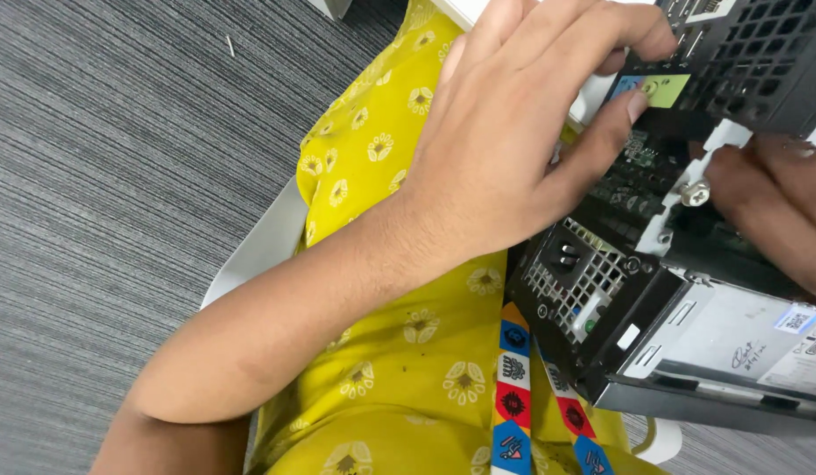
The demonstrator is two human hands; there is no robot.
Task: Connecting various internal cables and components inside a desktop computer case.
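Left hand (505, 132) gripping open computer case (681, 290) rear panel, fingers (601, 35) curled, steadying it; right hand (777, 202) partly hidden inside, grip unclear.

1. A white bench (593, 92) edge shows only in slivers behind the open computer case (672, 290).
2. The computer case apparently rests partly on it.
3. Grey striped carpet floor (118, 176) lies below.
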